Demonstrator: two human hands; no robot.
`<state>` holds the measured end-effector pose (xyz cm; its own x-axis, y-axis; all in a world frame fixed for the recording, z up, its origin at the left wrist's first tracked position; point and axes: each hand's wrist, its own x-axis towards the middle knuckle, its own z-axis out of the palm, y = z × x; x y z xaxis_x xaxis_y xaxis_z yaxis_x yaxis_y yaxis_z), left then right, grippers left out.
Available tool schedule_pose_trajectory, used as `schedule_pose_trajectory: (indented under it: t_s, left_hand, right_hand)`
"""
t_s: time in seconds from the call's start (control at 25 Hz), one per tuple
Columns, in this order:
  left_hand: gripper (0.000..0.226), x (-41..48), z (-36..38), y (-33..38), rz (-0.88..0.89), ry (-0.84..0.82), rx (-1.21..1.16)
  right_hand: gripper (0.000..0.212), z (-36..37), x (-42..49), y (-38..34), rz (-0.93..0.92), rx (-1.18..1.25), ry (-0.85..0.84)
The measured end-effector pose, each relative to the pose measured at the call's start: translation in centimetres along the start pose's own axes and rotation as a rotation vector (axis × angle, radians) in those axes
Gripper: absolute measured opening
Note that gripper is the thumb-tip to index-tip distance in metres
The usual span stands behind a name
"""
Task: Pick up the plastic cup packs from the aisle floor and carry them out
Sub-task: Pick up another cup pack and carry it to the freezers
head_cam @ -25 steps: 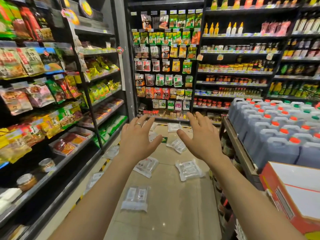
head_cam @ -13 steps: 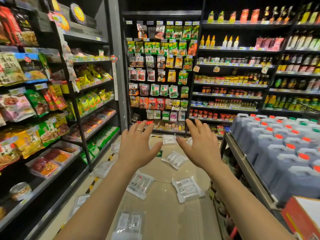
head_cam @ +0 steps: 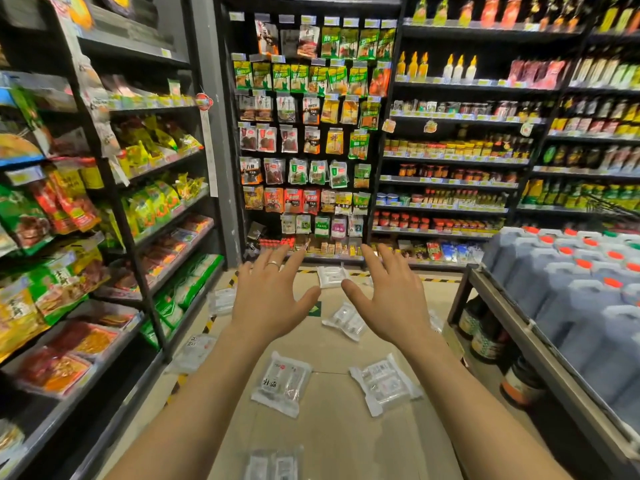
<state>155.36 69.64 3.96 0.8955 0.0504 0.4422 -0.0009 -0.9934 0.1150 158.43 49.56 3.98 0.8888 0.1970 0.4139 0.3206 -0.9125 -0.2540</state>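
Observation:
Several clear plastic cup packs lie scattered on the beige aisle floor (head_cam: 346,438). One pack (head_cam: 282,382) lies below my left hand, another (head_cam: 384,384) below my right. A third (head_cam: 346,320) lies between my hands, further off. More packs lie at the far end (head_cam: 331,276), by the left shelf base (head_cam: 194,353), and at the bottom edge (head_cam: 273,464). My left hand (head_cam: 268,301), with a ring, and my right hand (head_cam: 389,299) are stretched out in front of me, fingers spread, holding nothing, well above the floor.
Black shelves of snack bags (head_cam: 69,209) line the left side. A low rack of large grey jugs (head_cam: 568,296) with dark bottles underneath stands on the right. Hanging packets (head_cam: 304,150) and sauce shelves (head_cam: 450,157) close the aisle's far end.
The view has moved forward down the aisle. The packs on the floor are nearer and lower in view. Both hands stay stretched out and spread, holding nothing.

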Motion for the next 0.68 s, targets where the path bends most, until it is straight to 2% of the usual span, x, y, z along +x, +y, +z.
schedule_pose_trajectory:
  t_s: [0.2, 0.48, 0.68]
  left_hand:
    - [0.073, 2.4, 4.0, -3.4, 0.0, -0.031, -0.022]
    - [0.083, 4.6, 12.9, -8.4, -0.041, -0.2, -0.058]
    - [0.093, 8.5, 21.8, -12.9, -0.066, -0.329, -0.025]
  right_hand:
    - [0.072, 4.3, 2.9, -0.5, 0.023, -0.015, -0.033]
    - [0.071, 14.6, 6.7, 0.4, 0.04, 0.057, -0.122]
    - [0.073, 25.3, 10.6, 1.1, 0.086, 0.093, -0.294]
